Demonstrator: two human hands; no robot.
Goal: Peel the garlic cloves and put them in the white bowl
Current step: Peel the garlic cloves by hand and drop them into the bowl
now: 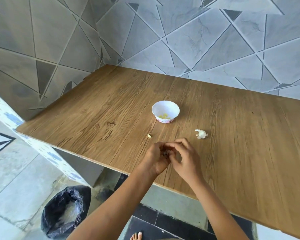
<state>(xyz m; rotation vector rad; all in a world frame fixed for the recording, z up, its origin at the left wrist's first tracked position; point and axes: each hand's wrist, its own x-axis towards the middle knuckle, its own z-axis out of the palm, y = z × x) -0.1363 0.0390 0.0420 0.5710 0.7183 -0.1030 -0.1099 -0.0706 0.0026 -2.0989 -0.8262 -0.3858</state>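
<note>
Both hands are together over the near part of the table, a little inside its near edge. The left hand comes in from the near left on a long bare forearm. Its back is turned up and to the left, and its fingers are curled inward toward the other hand. The right hand comes in from the near right with its wrist bent. Its fingers are arched over the top, and their tips meet the left fingertips. Between the two hands is a small piece, and both hands hold it with curled fingers. It is mostly hidden, so I cannot tell if it is a clove or only skin. The hands are just above the wood or touching it; which one is not clear. The white bowl stands upright farther away, near the middle of the table and well apart from the hands. At its bottom lie some yellowish peeled cloves. One loose clove lies on the table between the bowl and the hands, a little to the left. A bulb, white and partly broken open, lies to the right of the hands and nearer than the bowl. Behind the table and on its left side there is a wall of grey tiles with slanted lines. On the floor at the near left stands a bin lined with a black bag. A bare foot shows at the bottom edge, under the table line.
</note>
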